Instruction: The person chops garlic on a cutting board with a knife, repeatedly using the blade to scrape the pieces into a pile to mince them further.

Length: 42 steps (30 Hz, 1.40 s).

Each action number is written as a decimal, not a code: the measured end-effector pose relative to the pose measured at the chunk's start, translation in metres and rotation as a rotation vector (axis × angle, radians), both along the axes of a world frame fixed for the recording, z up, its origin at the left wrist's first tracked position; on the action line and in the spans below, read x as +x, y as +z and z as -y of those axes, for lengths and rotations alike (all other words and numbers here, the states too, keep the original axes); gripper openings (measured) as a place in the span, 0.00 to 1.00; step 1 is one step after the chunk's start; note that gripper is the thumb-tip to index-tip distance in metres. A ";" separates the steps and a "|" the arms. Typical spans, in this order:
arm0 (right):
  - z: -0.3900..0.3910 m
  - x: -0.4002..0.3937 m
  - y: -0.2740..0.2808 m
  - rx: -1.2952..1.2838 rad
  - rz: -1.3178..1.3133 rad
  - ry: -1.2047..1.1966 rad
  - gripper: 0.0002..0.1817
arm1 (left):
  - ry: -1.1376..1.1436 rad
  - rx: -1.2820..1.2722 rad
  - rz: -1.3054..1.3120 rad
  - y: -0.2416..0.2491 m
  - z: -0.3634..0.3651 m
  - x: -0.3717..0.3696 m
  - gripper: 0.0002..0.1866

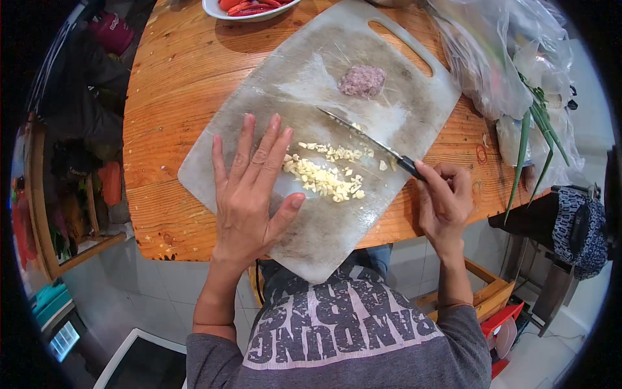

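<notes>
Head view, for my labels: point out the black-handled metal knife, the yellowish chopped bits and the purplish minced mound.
Black-handled metal knife (367, 137): head view, on the blade.
Yellowish chopped bits (321, 177): head view, on the larger pile.
Purplish minced mound (361, 82): head view, middle of its top.

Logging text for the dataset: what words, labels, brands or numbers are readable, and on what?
"ANDUNG": grey shirt, upside down in this view; first letter before it unclear.
Second row of large letters, same shirt: folded, unreadable.
Pale marks on the pink object, top left: too small and blurred.
Letter-like pattern on the dark cloth, right: unreadable.
Knife, cutting board: none seen.
</notes>
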State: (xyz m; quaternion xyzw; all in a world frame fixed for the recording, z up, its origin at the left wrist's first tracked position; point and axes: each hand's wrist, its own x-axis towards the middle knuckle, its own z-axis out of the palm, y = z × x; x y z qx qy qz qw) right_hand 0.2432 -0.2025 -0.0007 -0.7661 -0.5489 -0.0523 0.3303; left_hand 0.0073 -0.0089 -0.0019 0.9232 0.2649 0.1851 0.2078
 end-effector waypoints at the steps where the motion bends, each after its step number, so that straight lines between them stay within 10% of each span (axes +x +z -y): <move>1: -0.002 -0.006 -0.001 0.002 -0.011 -0.002 0.24 | 0.000 0.004 0.003 -0.001 0.000 0.000 0.39; 42: -0.007 0.012 0.020 -0.178 -0.181 0.347 0.22 | 0.138 -0.025 0.281 -0.005 0.002 -0.007 0.33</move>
